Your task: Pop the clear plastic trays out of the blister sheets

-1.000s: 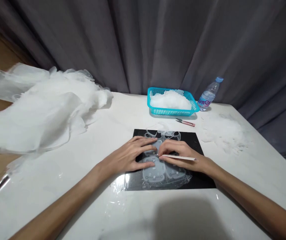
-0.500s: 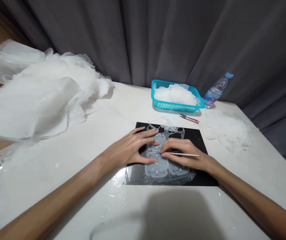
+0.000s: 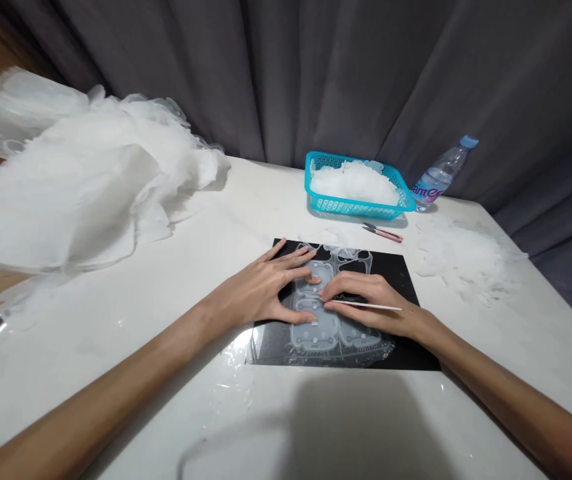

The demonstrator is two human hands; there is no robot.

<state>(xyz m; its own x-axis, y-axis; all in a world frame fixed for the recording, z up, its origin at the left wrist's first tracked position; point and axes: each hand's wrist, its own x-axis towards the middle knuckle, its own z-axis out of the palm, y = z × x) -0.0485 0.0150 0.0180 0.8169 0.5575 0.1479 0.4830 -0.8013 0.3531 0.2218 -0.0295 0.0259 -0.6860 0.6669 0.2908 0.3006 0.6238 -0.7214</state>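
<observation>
A clear plastic sheet with rounded, panel-like shapes moulded in it [image 3: 316,330] lies over a black board [image 3: 411,350] on the table. My left hand [image 3: 276,283] is spread on the sheet's left side, thumb and fingers apart, pressing it down. In my right hand [image 3: 371,300] is a thin white stick [image 3: 366,305], pinched between thumb and fingers. Its working tip is hidden by the fingertips, close to the gap between two of the moulded shapes. Cut-out openings show along the sheet's far edge.
Behind the board stands a turquoise basket [image 3: 361,210] heaped with white pieces. Pink-handled thread snips [image 3: 383,233] lie before it, a water bottle [image 3: 439,177] beside it. A large pile of translucent sheets [image 3: 81,180] covers the left; a smaller white heap [image 3: 466,260] lies right.
The whole view has shifted slightly. Both hands stay at nearly the same place on the sheet, with the stick still in the right one.
</observation>
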